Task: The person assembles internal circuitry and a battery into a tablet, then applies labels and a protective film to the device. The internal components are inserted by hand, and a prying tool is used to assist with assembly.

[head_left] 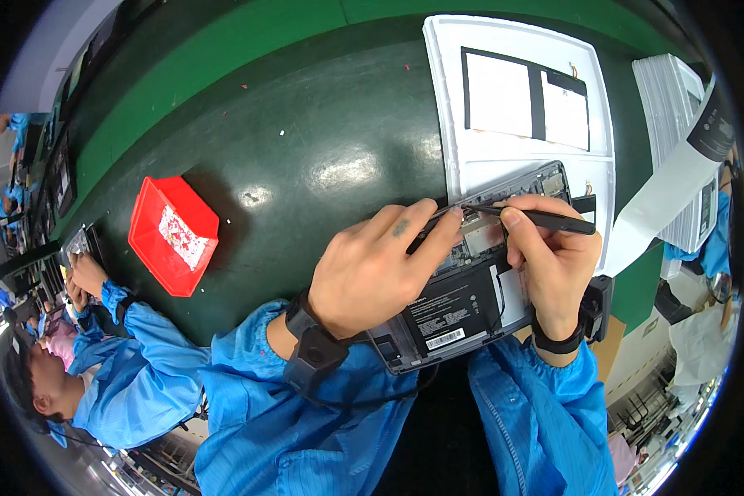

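An opened tablet-like device (pixel 504 285) lies tilted before me, its circuit board (pixel 463 260) and black labelled battery (pixel 441 318) exposed. My right hand (pixel 554 256) pinches black tweezers (pixel 554 221), their tip over the device's upper part. Opposite, my left hand (pixel 372 264) rests across the device's left side. Its thumb and index finger close together near the tweezer tip. A dark slim piece shows between those fingers, and I cannot make out what it is. The part under both sets of fingertips is hidden.
A white tray (pixel 504 157) holding white and black flat panels stands beyond the device. Stacked white trays (pixel 665 107) are at right, beside a curling white strip (pixel 670 198). A red bin (pixel 147 240) with white scraps sits left. A co-worker in blue (pixel 136 384) works at far left.
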Demonstrator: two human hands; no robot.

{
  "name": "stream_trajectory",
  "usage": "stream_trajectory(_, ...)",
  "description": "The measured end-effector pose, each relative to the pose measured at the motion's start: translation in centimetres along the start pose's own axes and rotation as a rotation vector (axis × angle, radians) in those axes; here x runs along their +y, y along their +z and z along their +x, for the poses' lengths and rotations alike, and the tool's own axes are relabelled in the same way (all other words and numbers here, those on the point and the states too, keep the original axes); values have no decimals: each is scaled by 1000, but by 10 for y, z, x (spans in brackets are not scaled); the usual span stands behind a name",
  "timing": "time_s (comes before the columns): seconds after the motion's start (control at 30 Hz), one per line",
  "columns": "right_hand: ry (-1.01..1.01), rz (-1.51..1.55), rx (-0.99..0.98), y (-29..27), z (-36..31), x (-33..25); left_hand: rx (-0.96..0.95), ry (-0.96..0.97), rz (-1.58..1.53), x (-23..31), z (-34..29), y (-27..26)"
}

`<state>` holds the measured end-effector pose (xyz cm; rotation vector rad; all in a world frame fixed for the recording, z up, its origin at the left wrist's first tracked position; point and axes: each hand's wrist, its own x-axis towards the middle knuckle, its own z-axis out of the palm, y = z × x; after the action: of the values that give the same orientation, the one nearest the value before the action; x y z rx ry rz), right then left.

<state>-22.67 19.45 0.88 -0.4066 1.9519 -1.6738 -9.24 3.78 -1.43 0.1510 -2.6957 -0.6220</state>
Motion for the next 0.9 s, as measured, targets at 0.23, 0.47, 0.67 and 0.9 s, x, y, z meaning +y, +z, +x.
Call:
stream_trajectory(0.23,-32,-36,2,2,1,2,39,69,22,-4,2,3)
stream_trajectory(0.47,-13,-38,-4,1,1,2,-17,96,104,0,5,0)
stream_trajectory(0.67,-45,1,36,0,-1,4,-50,209,268,4,6,-3)
stream_trajectory(0.9,-70,24,28,-1,-1,4,-51,237,301,3,6,-1)
